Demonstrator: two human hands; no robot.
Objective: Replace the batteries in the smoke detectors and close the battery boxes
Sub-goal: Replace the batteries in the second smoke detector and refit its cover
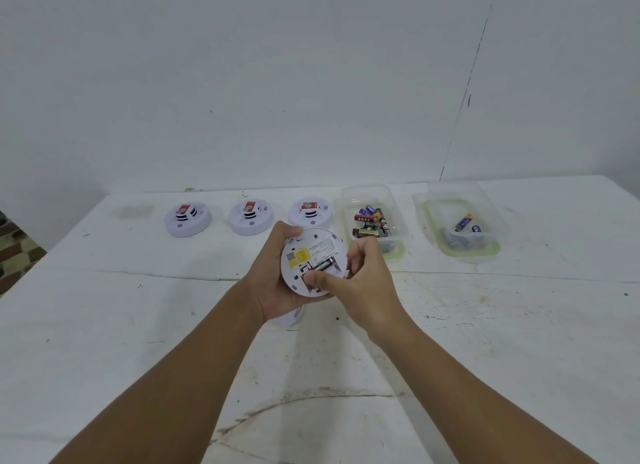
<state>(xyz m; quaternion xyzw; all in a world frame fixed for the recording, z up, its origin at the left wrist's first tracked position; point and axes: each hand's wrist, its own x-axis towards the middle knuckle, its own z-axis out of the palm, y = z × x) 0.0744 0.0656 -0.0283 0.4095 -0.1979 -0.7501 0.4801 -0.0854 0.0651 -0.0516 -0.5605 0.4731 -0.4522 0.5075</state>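
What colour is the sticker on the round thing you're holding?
Yellow sticker, seen in the head view.

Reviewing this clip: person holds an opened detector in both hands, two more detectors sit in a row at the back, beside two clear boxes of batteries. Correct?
Not quite: the head view shows three detectors in the back row, not two. The rest stands.

Held smoke detector (313, 261): white back, yellow label. Three tabled detectors (251, 217): white, red stickers, black slots. Container lids (462, 252): green-rimmed.
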